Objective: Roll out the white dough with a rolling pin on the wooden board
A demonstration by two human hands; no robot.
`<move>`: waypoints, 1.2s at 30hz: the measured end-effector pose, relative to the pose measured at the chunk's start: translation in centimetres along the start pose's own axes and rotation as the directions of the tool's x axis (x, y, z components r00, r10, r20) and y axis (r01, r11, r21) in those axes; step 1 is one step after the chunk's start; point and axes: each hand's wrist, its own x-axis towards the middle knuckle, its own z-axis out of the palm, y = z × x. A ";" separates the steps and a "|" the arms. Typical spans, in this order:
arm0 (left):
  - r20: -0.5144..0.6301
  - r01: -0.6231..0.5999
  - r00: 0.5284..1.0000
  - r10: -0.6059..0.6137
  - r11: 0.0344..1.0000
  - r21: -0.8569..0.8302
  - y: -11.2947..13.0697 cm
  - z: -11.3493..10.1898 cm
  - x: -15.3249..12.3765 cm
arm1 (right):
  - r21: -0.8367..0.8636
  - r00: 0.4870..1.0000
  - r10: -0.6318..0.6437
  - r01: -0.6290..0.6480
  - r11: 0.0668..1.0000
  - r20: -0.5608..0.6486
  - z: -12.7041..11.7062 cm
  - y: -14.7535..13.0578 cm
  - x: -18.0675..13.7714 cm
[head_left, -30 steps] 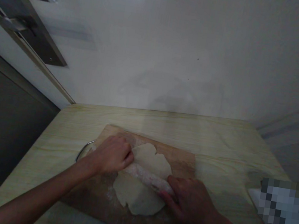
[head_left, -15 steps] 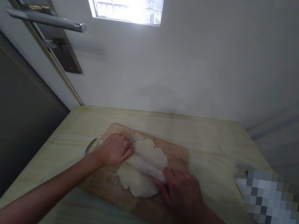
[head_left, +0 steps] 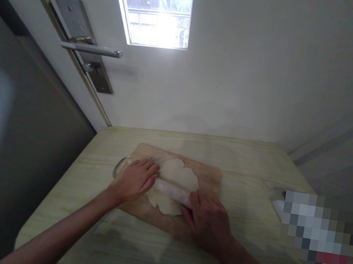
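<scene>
A flour-dusted rolling pin lies slantwise across a flat, pale sheet of dough, whose edge is ragged with small notches. My left hand is over the pin's left end, its fingers bent over the top and hiding that end. Around the other end, lower and to the right, my right hand is closed, with the thumb along the near side. Beneath the dough is a wooden cutting board, turned at an angle, with a metal ring handle at its left.
The board rests on a light wooden table. Behind it stands a white door with a lever handle and a bright window. At the table's right lies a blurred-out object on something white.
The camera view has shifted, showing more of the table's near edge. My left fingers look straighter over the pin than before. Both hands stay at the pin's ends.
</scene>
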 end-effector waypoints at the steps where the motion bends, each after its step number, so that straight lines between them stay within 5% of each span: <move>1: -0.003 0.003 1.000 -0.003 1.000 -0.013 0.1 0.0 -0.3 | -0.016 1.000 -0.006 0.006 1.000 -0.009 0.1 -0.1 -0.2; 20: -0.117 0.023 0.993 -0.029 0.999 -0.046 0.8 2.3 -4.9 | -0.130 0.988 -0.089 0.073 0.989 -0.129 1.2 -2.4 -2.6; 29: -0.047 0.025 0.998 -0.029 0.997 -0.077 -0.3 0.1 -1.9 | -0.013 0.977 -0.202 0.203 0.979 0.066 -1.1 -0.3 -0.6; 36: -0.022 0.162 0.986 -0.163 0.986 -0.039 -1.0 1.2 1.8 | -0.025 0.957 -0.290 0.290 0.957 0.003 -0.7 1.7 1.5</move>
